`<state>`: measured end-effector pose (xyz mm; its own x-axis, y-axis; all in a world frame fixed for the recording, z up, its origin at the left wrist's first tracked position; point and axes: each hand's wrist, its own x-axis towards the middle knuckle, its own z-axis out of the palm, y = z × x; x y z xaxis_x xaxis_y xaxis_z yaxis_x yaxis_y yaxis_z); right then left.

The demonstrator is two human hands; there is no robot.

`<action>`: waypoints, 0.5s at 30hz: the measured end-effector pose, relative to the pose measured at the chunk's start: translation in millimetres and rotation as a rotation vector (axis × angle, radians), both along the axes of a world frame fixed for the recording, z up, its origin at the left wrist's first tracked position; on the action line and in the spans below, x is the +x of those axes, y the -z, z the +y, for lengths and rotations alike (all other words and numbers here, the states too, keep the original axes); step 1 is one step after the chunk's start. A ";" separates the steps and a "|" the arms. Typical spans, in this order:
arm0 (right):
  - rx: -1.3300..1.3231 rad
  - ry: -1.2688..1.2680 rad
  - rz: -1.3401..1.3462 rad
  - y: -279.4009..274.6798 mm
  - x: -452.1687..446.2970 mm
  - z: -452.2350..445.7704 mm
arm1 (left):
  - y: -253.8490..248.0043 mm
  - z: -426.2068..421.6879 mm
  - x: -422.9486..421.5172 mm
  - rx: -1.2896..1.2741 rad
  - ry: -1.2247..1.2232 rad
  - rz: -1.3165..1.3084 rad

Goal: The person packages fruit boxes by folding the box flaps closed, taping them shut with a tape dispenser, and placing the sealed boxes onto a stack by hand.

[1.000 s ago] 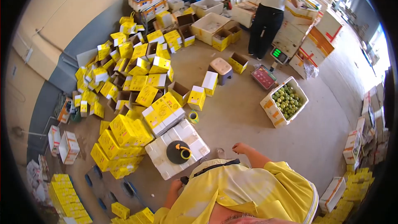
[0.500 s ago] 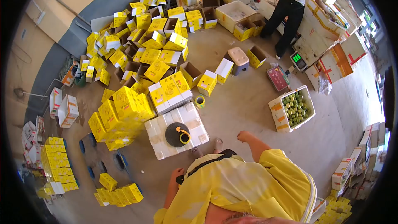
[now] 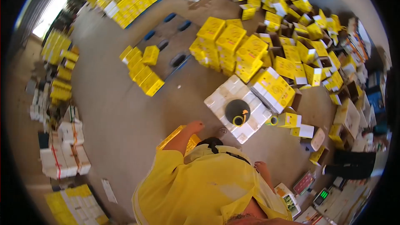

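My left hand [image 3: 196,126] hangs at my side with its fingers curled in and nothing visible in them. Just beside that forearm, partly hidden by it, is a yellow carton [image 3: 177,135]. My right hand [image 3: 261,167] hangs at my other side, fingers loosely curled, holding nothing I can see. In front of me stands a white foam box [image 3: 218,96] with taped edges. On it lie a round black disc [image 3: 235,106] and a tape roll [image 3: 238,121]. A yellow-and-white carton [image 3: 277,87] adjoins the box's far side.
Stacked yellow cartons [image 3: 227,41] stand ahead, with a heap of open cartons [image 3: 308,50] farther right. A pallet [image 3: 166,37] lies ahead-left beside a row of yellow cartons [image 3: 141,75]. Right are a stool [image 3: 316,139], a scale display [image 3: 321,197] and another person's dark trousers [image 3: 352,164].
My view has turned left, so the foam box and cartons sit farther right. The crate of green fruit is now mostly hidden beside my right arm. The carton by my left forearm has come into view.
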<state>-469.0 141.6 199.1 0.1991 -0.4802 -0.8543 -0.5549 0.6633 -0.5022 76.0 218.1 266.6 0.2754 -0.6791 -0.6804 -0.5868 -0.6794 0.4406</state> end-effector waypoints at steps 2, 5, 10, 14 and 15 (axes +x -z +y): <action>0.053 -0.050 0.069 -7.9 -1.2 -8.5 | -9.5 18.1 -1.0 -0.038 -0.035 0.005; 0.182 -0.127 0.285 -9.6 -2.0 -28.3 | -7.5 50.4 9.1 -0.138 -0.131 0.008; 0.079 0.081 0.157 3.6 20.6 -84.3 | 46.1 111.5 63.6 0.156 0.321 -0.090; 0.004 -0.012 0.198 -20.4 117.6 -117.5 | 114.2 148.9 115.6 0.256 0.126 -0.108; -0.008 -0.029 0.216 -20.3 146.7 -125.5 | 135.9 143.9 141.9 0.247 0.103 -0.099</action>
<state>-322.3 16.1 219.5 0.0260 -0.4840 -0.8747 -0.6690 0.6418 -0.3750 217.9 361.9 130.8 0.2872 -0.5235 -0.8021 -0.6899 -0.6940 0.2059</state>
